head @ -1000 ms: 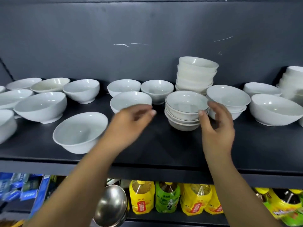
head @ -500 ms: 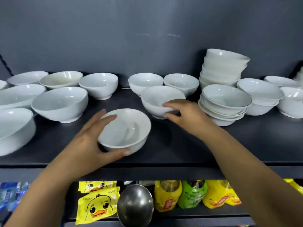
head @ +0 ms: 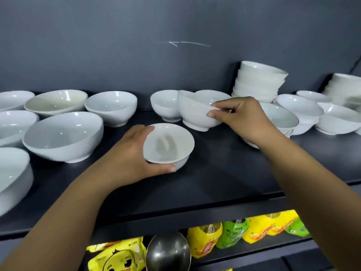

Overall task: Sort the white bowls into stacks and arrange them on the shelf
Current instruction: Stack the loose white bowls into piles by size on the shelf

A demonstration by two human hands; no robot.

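Left hand [head: 130, 157]: fingers and thumb curled round a small white bowl [head: 172, 141], upright, near the middle of the shelf [head: 214, 173] and toward its front edge. Whether the bowl touches the shelf cannot be told.

Right hand [head: 244, 118]: thumb and fingers pinch the rim of a second bowl [head: 193, 114], tilted, its foot on the shelf just behind the first.

A tall stack [head: 257, 81] stands at the back edge, right of centre. Loose bowls, one large bowl [head: 64, 137] among them, fill the left end.

Lower level: yellow bottles [head: 205, 241], a green bottle [head: 232, 234] and a yellow duck-print packet [head: 117, 257]. Label print too blurred to read.
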